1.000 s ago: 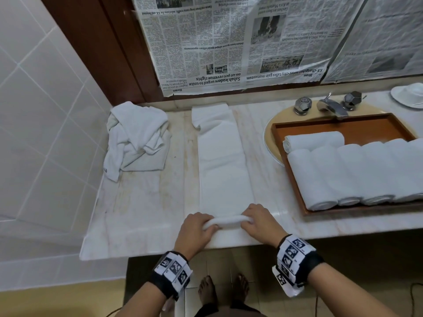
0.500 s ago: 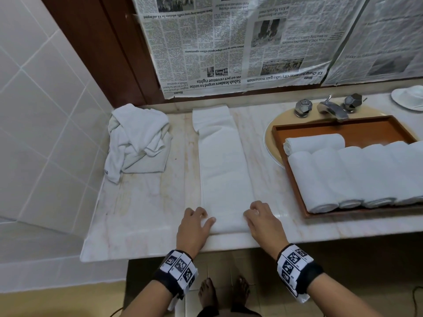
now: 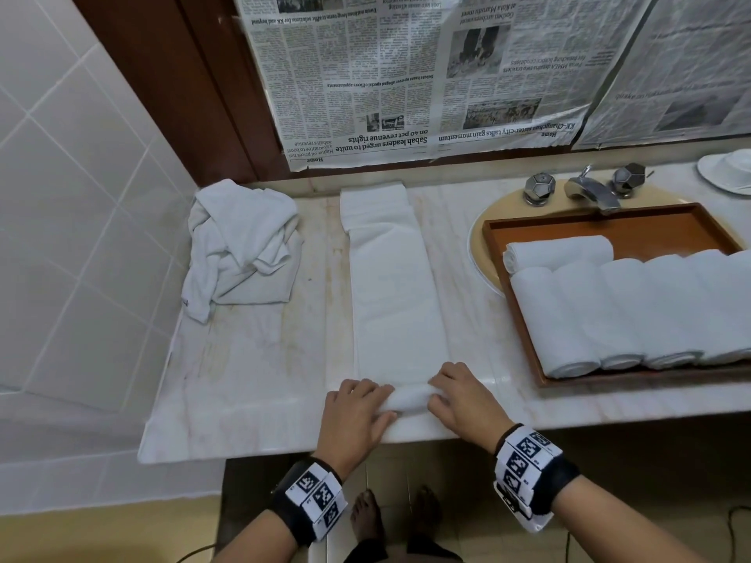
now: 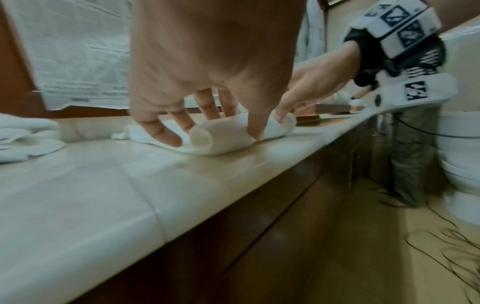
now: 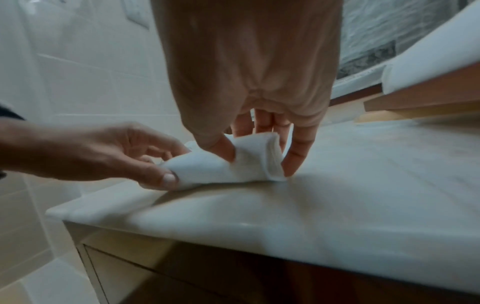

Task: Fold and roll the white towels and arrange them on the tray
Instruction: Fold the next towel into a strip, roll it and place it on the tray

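While a crumpled pile [image 3: 239, 245] lies at the far left of the counter [image 3: 252, 359], the folded towel [image 3: 396, 286] stretches along the middle. At its near end, the left hand [image 3: 353, 414] and right hand [image 3: 467, 400] curl fingers around the small roll [image 4: 223, 135]. To the right, the tray [image 3: 609, 221] holds rolled towels [image 3: 634, 310].

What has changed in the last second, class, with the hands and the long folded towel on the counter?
Half a second ago both hands lay flat on the towel's near end; now the left hand and right hand grip a small roll there again, as one second ago. The tray, its rolled towels and the crumpled pile stayed put.
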Available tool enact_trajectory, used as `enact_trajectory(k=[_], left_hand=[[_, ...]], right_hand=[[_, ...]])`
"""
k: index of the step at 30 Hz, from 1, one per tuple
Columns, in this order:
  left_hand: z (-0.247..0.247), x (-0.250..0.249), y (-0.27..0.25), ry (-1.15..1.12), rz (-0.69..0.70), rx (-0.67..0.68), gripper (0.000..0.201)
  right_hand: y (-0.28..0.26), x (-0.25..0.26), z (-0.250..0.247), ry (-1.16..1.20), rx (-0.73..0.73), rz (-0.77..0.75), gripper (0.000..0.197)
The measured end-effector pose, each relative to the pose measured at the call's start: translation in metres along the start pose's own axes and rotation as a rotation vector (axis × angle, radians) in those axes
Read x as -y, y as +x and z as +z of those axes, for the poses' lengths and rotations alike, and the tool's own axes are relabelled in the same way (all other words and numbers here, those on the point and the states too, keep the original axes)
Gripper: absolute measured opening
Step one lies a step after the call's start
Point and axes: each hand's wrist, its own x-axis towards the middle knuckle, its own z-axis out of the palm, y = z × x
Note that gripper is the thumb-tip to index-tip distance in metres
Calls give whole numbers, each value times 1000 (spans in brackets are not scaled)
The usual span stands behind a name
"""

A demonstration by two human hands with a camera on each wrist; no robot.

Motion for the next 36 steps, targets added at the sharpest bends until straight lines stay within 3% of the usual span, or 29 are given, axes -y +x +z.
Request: enact_trajectory(k=[4,7,10,13,17,19,21,24,28,31,33,36], left_hand=[[-6,13,11,-308,-160,96,47],[-7,15,15,-556,-292,-12,34],[-6,13,20,-532,-345,-39,30],[-3,11,24,-442,-394,-16,34],[-5,11,23,-490,-482,-85,40],[-4,11,19,-513,-422,-175,36],[-2,8,13,-351,-260,-241,36],[6,8,6,-98,-96,-197,43],[8,16,11,-79,-90,-154,38],[-2,27,21,-362,-123,-13,39],[-8,32,24,-472,-137,51,38],[-12,32,27,-462,-171,75,38]], right_hand=[[-2,-4,-6,185,-29,36,34],[1,-9,-5,274,-143,50,24],[6,-9,0,135,-208,-9,14],[6,-7,1,-10,-200,-50,24],[4,-15,0,-113,-154,-154,39],[7,-17,-4,-15,-107,-117,34],[15,-20,-8,85,-82,-82,32],[26,-20,-14,131,-25,-23,33],[33,-17,-27,150,58,59,31],[30,-18,-32,194,114,93,23],[25,-16,-29,80,78,61,21],[16,-10,-16,-210,-99,-124,30]])
